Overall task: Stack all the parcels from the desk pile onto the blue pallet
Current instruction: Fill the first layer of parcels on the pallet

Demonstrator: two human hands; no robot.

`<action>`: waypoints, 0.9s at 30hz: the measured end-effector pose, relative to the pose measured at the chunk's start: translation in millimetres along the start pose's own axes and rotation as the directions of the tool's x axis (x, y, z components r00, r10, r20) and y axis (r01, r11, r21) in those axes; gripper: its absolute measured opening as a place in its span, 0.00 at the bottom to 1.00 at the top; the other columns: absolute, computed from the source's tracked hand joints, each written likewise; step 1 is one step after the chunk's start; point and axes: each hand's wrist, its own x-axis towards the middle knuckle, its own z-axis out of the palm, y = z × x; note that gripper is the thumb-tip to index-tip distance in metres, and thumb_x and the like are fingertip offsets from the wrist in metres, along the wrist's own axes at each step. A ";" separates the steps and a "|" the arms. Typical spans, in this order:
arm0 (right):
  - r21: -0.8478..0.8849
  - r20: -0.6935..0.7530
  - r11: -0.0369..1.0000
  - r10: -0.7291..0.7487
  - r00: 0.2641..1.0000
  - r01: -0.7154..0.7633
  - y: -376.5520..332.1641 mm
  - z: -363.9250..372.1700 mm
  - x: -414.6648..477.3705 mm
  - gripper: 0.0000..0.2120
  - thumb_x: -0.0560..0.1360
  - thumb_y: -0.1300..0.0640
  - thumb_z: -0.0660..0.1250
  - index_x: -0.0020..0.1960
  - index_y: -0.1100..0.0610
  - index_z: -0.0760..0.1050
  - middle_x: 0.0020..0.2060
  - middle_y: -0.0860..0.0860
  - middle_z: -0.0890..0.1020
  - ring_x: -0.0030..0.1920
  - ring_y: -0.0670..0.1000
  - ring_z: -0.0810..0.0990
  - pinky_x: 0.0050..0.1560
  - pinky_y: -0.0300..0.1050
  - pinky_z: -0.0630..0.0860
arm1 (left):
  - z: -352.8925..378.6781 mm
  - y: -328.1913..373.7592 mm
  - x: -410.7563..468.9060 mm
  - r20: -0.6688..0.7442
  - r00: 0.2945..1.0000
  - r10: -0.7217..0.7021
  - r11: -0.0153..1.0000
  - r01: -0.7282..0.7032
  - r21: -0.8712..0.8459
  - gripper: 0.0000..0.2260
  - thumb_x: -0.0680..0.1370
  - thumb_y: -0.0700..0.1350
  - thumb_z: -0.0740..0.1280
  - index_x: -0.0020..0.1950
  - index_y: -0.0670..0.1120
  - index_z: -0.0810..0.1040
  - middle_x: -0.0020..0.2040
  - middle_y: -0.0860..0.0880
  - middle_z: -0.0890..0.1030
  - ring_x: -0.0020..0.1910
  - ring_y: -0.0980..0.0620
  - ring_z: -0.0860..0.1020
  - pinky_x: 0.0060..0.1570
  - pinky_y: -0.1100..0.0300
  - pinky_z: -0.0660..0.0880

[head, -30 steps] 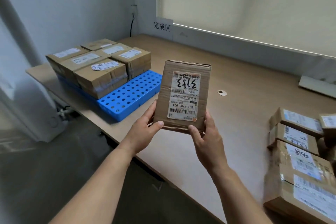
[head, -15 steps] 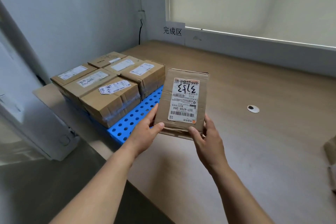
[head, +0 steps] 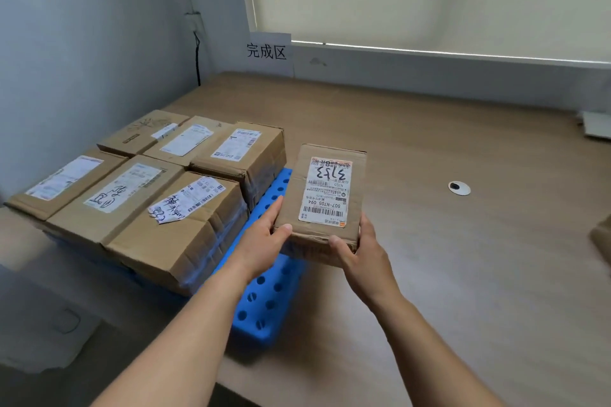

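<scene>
The brown rectangular cardboard parcel point(head: 324, 198) looks matt and creased; its white paper label point(head: 327, 188) is smooth. At 9 o'clock, brown cardboard boxes point(head: 172, 208) carry glossy clear tape point(head: 218, 241). The blue perforated plastic pallet point(head: 264, 301) is smooth and faintly shiny, the pale wood-grain tabletop point(head: 463, 274) matt.

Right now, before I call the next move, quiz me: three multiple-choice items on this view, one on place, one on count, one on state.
1. Where is the labelled parcel? A: on the floor. B: inside a drawer. C: in the air by the blue pallet's bare right end.
2. How many parcels lie on the pallet? A: six. B: three. C: nine.
3. What holds the labelled parcel? A: nothing. B: both hands. C: the left hand alone.
Key: 1 C, it hangs over the pallet's perforated edge; 2 A, two rows of three; 3 B, the left hand and right hand grip its near corners.
</scene>
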 end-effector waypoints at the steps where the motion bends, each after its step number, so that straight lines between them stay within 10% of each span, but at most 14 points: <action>1: -0.008 -0.018 1.000 0.020 1.000 -0.020 -4.1 7.1 2.4 0.27 0.76 0.53 0.65 0.72 0.49 0.59 0.60 0.44 0.77 0.58 0.48 0.76 0.51 0.37 0.68 | -6.8 -2.6 7.3 0.019 1.000 -0.003 1.000 0.002 0.010 0.26 0.80 0.45 0.60 0.76 0.58 0.55 0.72 0.54 0.66 0.65 0.51 0.71 0.59 0.55 0.71; 11: -0.053 -0.127 0.974 0.212 0.969 -0.220 -29.1 64.0 35.9 0.24 0.77 0.50 0.63 0.70 0.49 0.60 0.54 0.44 0.77 0.47 0.46 0.73 0.47 0.39 0.68 | -51.9 -15.9 67.3 0.261 0.965 -0.025 0.949 -0.059 0.308 0.27 0.82 0.50 0.55 0.78 0.54 0.48 0.75 0.50 0.61 0.68 0.49 0.67 0.56 0.63 0.66; 15: -0.069 -0.149 0.960 0.259 0.954 -0.271 -29.8 81.2 42.4 0.25 0.77 0.50 0.63 0.71 0.49 0.59 0.58 0.46 0.76 0.49 0.47 0.73 0.46 0.41 0.70 | -67.7 -13.2 88.5 0.395 0.915 -0.079 0.872 -0.128 0.472 0.25 0.79 0.51 0.58 0.75 0.52 0.55 0.66 0.48 0.72 0.54 0.47 0.75 0.49 0.57 0.73; 22: -0.046 -0.243 0.948 0.295 0.924 -0.314 -34.9 101.6 71.8 0.27 0.77 0.47 0.62 0.73 0.51 0.57 0.62 0.49 0.76 0.56 0.51 0.75 0.52 0.43 0.72 | -108.2 -3.2 140.9 0.100 0.946 0.308 0.730 -0.303 0.613 0.20 0.80 0.50 0.58 0.73 0.51 0.64 0.67 0.47 0.72 0.67 0.44 0.66 0.62 0.50 0.67; 27: -0.053 -0.263 0.935 0.325 0.908 -0.350 -38.2 107.9 100.9 0.31 0.77 0.46 0.62 0.75 0.52 0.55 0.64 0.50 0.75 0.60 0.53 0.75 0.59 0.52 0.74 | -124.5 -14.8 171.0 0.187 0.962 0.200 0.499 -0.264 0.825 0.22 0.80 0.56 0.56 0.73 0.52 0.63 0.73 0.46 0.65 0.71 0.44 0.62 0.66 0.48 0.62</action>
